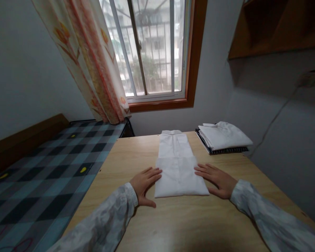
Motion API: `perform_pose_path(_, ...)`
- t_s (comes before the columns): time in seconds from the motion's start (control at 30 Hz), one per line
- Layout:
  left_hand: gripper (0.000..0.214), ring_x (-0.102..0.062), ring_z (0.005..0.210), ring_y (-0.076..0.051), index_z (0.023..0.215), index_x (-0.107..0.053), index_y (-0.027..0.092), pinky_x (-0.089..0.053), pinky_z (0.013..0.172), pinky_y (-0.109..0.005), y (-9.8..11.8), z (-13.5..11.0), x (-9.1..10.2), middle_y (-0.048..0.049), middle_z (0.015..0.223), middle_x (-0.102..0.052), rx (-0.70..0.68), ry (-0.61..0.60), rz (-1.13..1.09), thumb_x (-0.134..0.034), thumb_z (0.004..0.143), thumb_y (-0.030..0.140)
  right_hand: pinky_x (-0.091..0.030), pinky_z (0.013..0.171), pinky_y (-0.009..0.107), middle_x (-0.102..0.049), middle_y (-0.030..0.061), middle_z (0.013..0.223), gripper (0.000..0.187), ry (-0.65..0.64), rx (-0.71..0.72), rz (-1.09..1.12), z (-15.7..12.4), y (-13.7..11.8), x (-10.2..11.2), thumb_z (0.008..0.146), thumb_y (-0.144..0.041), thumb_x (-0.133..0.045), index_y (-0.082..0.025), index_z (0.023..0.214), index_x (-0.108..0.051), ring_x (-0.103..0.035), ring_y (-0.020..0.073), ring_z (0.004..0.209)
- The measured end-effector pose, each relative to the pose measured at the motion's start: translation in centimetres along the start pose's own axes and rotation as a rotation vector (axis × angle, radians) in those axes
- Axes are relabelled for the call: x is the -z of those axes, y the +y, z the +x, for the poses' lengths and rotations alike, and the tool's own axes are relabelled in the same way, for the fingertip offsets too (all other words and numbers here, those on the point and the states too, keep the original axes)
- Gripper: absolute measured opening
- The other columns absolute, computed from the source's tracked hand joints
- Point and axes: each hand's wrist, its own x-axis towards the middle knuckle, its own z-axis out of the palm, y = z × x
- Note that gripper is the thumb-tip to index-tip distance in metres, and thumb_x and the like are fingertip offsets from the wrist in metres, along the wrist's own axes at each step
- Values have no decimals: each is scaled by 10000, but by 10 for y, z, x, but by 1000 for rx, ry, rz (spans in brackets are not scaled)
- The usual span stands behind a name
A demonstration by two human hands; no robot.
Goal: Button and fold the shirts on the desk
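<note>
A white collared shirt point(177, 175) lies on the wooden table in front of me, folded into a long narrow shape. Its lower part is turned up over the rest, and the collar points toward the window. At the shirt's left edge rests my left hand point(146, 183), fingers stretched out and thumb apart, the fingertips touching the cloth. My right hand point(217, 179) lies along the opposite edge, fingers spread, with fingertips on the fabric. Neither hand grips anything.
A stack of folded clothes point(223, 137), white on top with dark layers beneath, sits at the table's point(136, 150) far right. Left of the table is a bed with a checked cover point(68, 168). A curtain point(91, 59) hangs by the window; a wooden shelf point(273, 31) is mounted upper right.
</note>
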Motion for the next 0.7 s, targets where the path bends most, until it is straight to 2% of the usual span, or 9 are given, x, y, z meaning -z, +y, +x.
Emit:
perform_pose_path(0.13,760,-591,1426,-370,1468,-551,186,-447,1227,-576,-4,14,1,-215,1524,-617,4,23,44,-698,881,647,-207,1318,596,-434,146,1702,816,-28,40,7,19,9,5,949,-476,-675,-251,1682,-396,-322,335,1619)
perform_pose_path(0.23,454,-641,1377,-341,1289,-678,201,-520,1169,-511,1,23,2,-187,1464,-673,57,-4,17,-630,940,487,-195,1314,621,-414,152,1712,893,-7,89,45,30,16,9,890,-535,-737,-261,1676,-412,-332,356,1613)
perform_pose_path(0.3,351,-648,1374,-320,1203,-731,233,-514,1175,-489,7,27,2,-151,1433,-705,127,-24,-41,-580,964,441,-214,1309,625,-423,154,1706,934,2,94,70,36,22,11,844,-564,-779,-270,1663,-439,-361,372,1597)
perform_pose_path(0.4,366,-688,1311,-290,1144,-768,269,-509,1165,-461,12,30,4,-115,1306,-775,284,37,-168,-515,986,482,-304,1285,600,-471,171,1672,926,-31,107,74,43,30,12,818,-508,-793,-242,1645,-472,-436,372,1555)
perform_pose_path(0.5,424,-766,1039,-267,992,-774,279,-564,1004,-381,10,37,9,-101,991,-814,496,103,-218,-457,1001,560,-391,1240,574,-539,193,1615,826,-8,136,62,52,36,10,817,-352,-744,-196,1599,-530,-515,354,1495)
perform_pose_path(0.6,514,-710,760,-227,821,-736,260,-535,812,-312,5,48,15,-67,742,-728,591,56,-192,-382,1031,569,-334,1268,609,-529,178,1627,749,36,122,41,61,38,5,779,-249,-712,-193,1518,-611,-455,358,1542)
perform_pose_path(0.67,569,-663,701,-208,795,-731,235,-506,753,-297,5,54,17,-48,695,-688,597,38,-223,-345,1045,569,-293,1290,616,-523,154,1638,660,48,60,69,65,36,0,774,-232,-708,-203,1433,-674,-431,353,1559)
perform_pose_path(0.7,593,-655,707,-205,804,-739,222,-501,741,-293,6,55,17,-42,698,-685,603,58,-264,-331,1050,576,-300,1290,606,-544,147,1622,605,62,11,105,67,34,-2,790,-238,-701,-205,1394,-697,-461,345,1540)
